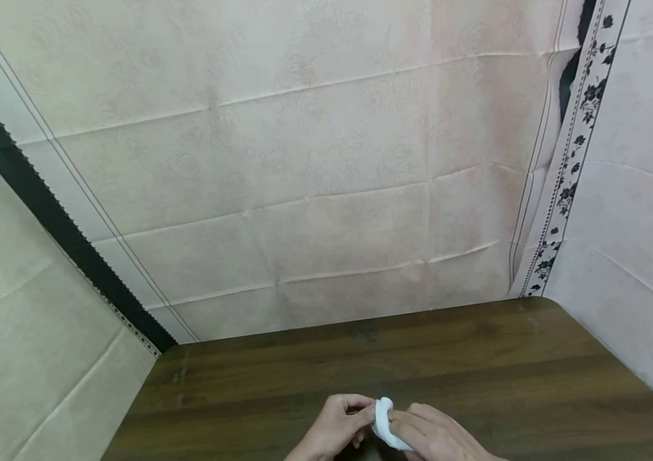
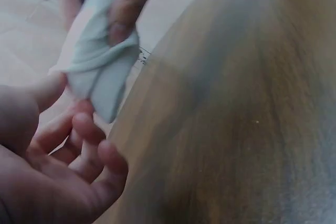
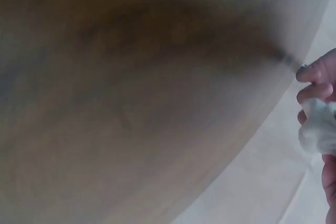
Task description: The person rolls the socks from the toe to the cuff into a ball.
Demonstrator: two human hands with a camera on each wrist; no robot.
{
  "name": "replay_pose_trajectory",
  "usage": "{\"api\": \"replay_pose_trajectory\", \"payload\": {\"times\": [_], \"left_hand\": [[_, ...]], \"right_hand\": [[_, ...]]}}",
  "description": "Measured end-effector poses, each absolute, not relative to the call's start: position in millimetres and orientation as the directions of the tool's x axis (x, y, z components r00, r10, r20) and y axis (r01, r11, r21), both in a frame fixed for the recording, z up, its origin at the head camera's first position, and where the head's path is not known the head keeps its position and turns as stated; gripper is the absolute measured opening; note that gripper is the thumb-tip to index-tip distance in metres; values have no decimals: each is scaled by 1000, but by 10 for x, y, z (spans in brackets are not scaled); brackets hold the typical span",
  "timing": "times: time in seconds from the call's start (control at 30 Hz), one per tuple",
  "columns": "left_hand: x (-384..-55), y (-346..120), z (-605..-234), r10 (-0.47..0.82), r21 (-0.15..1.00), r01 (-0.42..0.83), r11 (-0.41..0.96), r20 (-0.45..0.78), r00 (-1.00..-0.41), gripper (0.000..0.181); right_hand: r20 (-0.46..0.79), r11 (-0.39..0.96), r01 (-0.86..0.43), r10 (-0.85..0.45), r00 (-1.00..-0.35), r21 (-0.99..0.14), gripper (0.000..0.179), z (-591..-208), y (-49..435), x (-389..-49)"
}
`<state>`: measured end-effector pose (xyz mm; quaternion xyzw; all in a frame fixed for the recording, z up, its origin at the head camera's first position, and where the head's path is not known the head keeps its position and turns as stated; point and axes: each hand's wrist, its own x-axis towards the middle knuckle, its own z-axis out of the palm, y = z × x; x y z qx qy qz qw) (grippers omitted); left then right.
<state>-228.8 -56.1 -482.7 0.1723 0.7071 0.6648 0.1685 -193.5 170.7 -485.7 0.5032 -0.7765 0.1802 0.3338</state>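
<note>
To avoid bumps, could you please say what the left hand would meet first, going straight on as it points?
First the cloth, which the left hand pinches; then probably the right hand, though depth is unclear.

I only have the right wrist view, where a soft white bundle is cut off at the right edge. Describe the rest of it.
Observer: In the left wrist view, overlapping folds cross the soft white bundle, and its lower end narrows to a tip.
Operator: Tell me how the hands have it.
Observer: In the head view, the bare left hand pinches one side of it while the bare right hand grips the other.
Operator: Now report what stands beyond the far left corner of the brown wood-grain table.
Observer: There, in the head view, a black strip with a jagged edge runs between two pale, creased sheets.
</note>
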Motion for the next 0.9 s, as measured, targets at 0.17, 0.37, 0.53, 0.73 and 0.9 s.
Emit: {"api": "replay_pose_trajectory", "payload": {"times": [0.17,0.37,0.53,0.73,0.9], "left_hand": [[-2290,-582,-4771,523,994,-95,61,-113,-845,21],[-2253,-517,-4749,520,987,-90,132,-146,-842,17],[-2223,-471,-4767,480,990,-85,110,-128,-868,16],[-2196,-386,-4786,423,994,-103,40,-110,-899,11],[-2197,-301,-4829,377,995,-101,23,-103,-921,11]], "right_hand": [[640,393,-885,-753,-154,249,21,-4783,1720,-1980],[556,385,-813,-826,-92,437,22,-4807,1718,-2020],[547,406,-795,-829,-114,450,36,-4817,1716,-2025],[564,425,-775,-819,-108,469,29,-4844,1712,-2047],[573,435,-762,-813,-103,480,34,-4854,1679,-2053]]}}
